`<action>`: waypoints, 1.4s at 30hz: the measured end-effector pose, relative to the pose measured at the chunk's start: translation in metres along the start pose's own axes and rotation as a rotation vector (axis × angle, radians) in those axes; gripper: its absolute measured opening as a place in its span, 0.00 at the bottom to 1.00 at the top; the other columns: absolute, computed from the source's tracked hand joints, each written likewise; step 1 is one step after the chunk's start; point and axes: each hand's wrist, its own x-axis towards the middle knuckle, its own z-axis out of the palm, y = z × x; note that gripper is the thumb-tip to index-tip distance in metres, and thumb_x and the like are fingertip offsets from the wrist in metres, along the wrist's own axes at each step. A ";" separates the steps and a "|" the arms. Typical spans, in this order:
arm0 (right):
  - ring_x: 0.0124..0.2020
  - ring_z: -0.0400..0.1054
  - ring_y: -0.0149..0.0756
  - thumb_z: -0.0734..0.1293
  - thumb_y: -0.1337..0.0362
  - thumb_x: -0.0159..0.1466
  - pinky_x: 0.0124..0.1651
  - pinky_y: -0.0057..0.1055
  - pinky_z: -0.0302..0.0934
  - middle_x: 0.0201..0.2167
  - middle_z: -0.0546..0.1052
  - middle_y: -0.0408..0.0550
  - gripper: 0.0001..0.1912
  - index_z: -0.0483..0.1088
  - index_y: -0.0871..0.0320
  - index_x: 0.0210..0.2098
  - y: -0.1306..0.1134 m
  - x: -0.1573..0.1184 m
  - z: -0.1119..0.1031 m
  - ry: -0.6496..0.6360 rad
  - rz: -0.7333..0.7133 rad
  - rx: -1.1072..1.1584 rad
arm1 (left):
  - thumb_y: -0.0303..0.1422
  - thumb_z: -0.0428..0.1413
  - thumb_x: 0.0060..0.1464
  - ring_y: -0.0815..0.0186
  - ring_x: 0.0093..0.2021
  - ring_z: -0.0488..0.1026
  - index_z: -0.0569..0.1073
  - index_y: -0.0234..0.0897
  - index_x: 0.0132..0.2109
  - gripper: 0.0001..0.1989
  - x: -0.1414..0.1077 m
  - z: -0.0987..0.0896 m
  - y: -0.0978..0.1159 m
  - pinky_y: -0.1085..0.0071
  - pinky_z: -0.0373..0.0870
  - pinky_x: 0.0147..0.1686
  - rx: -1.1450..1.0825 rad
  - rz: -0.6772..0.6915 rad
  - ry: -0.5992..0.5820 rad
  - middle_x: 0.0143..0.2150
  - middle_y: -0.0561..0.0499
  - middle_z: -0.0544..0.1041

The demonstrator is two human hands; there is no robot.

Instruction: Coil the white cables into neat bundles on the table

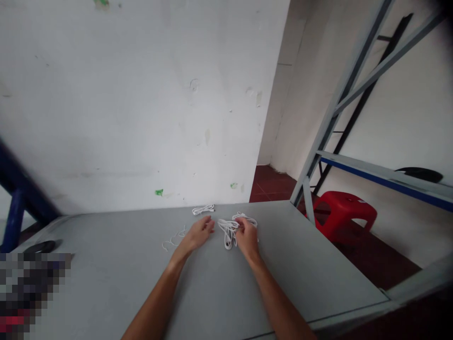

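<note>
My right hand [247, 238] presses on a tangled bundle of white cable [228, 231] on the grey table top [106, 283], its fingers gripping the bundle's right side. My left hand [198, 234] rests just left of that bundle, apparently not touching it, with its fingers curled out of sight. Beyond it lies a small coiled white cable [203, 209]. A thin loose white cord [173, 242] trails on the table to the left of my left hand.
A dark flat object [40, 246] lies at the table's left end, beside a blurred patch. A grey steel shelf frame [329, 118] rises at the right, above a red plastic stool [341, 212]. A white wall [141, 118] stands behind the table.
</note>
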 end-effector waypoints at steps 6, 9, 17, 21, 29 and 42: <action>0.58 0.63 0.48 0.64 0.64 0.62 0.61 0.47 0.52 0.53 0.75 0.53 0.18 0.73 0.55 0.51 0.002 -0.006 -0.013 -0.220 -0.356 -0.328 | 0.38 0.49 0.62 0.52 0.64 0.62 0.70 0.40 0.60 0.21 -0.026 -0.021 -0.040 0.54 0.57 0.63 0.755 0.311 -0.176 0.64 0.41 0.68; 0.65 0.54 0.52 0.66 0.60 0.63 0.64 0.50 0.47 0.63 0.67 0.48 0.22 0.70 0.48 0.57 0.004 -0.016 -0.010 -0.404 -0.449 -0.511 | 0.35 0.46 0.65 0.52 0.67 0.60 0.64 0.43 0.65 0.23 -0.039 -0.038 -0.059 0.51 0.56 0.63 0.950 0.305 -0.219 0.67 0.45 0.63; 0.67 0.50 0.49 0.60 0.74 0.64 0.66 0.52 0.43 0.62 0.68 0.47 0.22 0.74 0.51 0.52 0.028 0.007 -0.016 -0.261 -0.394 -0.585 | 0.30 0.44 0.64 0.55 0.64 0.62 0.72 0.37 0.57 0.19 -0.019 -0.065 -0.057 0.59 0.57 0.63 1.045 0.266 -0.053 0.63 0.42 0.69; 0.64 0.56 0.48 0.62 0.67 0.65 0.64 0.52 0.49 0.57 0.73 0.52 0.14 0.77 0.54 0.47 0.013 0.008 -0.010 -0.113 -0.433 -0.444 | 0.25 0.47 0.59 0.52 0.63 0.62 0.62 0.32 0.64 0.26 0.019 -0.041 -0.045 0.56 0.57 0.60 0.988 0.090 0.136 0.64 0.36 0.66; 0.52 0.66 0.44 0.61 0.65 0.66 0.58 0.43 0.58 0.43 0.78 0.52 0.10 0.76 0.54 0.36 -0.012 -0.009 0.005 -0.141 -0.378 -0.109 | 0.24 0.44 0.60 0.55 0.47 0.73 0.74 0.29 0.44 0.15 0.038 -0.017 -0.038 0.63 0.63 0.47 0.801 -0.018 0.195 0.45 0.34 0.77; 0.25 0.65 0.32 0.63 0.44 0.63 0.20 0.24 0.59 0.28 0.70 0.43 0.19 0.67 0.54 0.37 -0.021 -0.018 0.022 -0.505 0.184 0.564 | 0.46 0.52 0.58 0.67 0.26 0.68 0.78 0.34 0.40 0.20 -0.045 0.011 0.003 0.72 0.65 0.30 -0.060 0.045 -0.013 0.31 0.49 0.77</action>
